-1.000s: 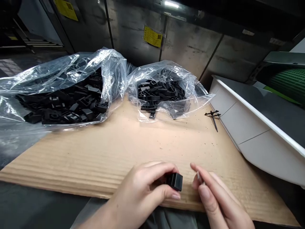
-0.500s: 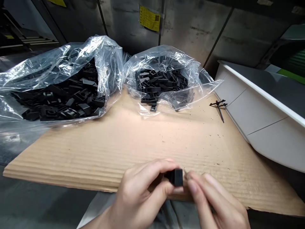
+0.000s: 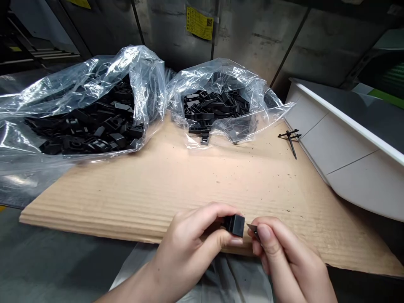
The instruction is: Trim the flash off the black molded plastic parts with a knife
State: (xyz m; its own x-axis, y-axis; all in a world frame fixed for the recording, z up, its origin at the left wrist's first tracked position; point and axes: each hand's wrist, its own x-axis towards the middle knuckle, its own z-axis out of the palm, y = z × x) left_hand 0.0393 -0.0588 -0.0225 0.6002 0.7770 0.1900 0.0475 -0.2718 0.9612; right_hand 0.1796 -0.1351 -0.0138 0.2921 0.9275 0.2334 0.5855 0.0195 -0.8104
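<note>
Block: black plastic block (image 3: 235, 225) sat at 6 o'clock, held in the air just over the near edge of the corrugated cardboard sheet (image 3: 158, 198).
Left hand: left hand (image 3: 192, 240) was closed around the block, thumb below and fingers above.
Right hand: right hand (image 3: 285, 252) was closed in a pinch on a small grey sliver (image 3: 252, 227), probably a blade or metal tip, though it was too small to tell. Its point was just beside the block's end.
Bags: large clear plastic bag (image 3: 148, 84) lay at 10 o'clock, smaller clear plastic bag (image 3: 249, 82) at 12.
Progress: both bags held deep heaps of black plastic parts (image 3: 214, 110), which suggested much was left. Outside them lay only a loose black part (image 3: 205, 139) at the smaller bag's mouth and a thin black pinned piece (image 3: 289, 136) at 2 o'clock.
</note>
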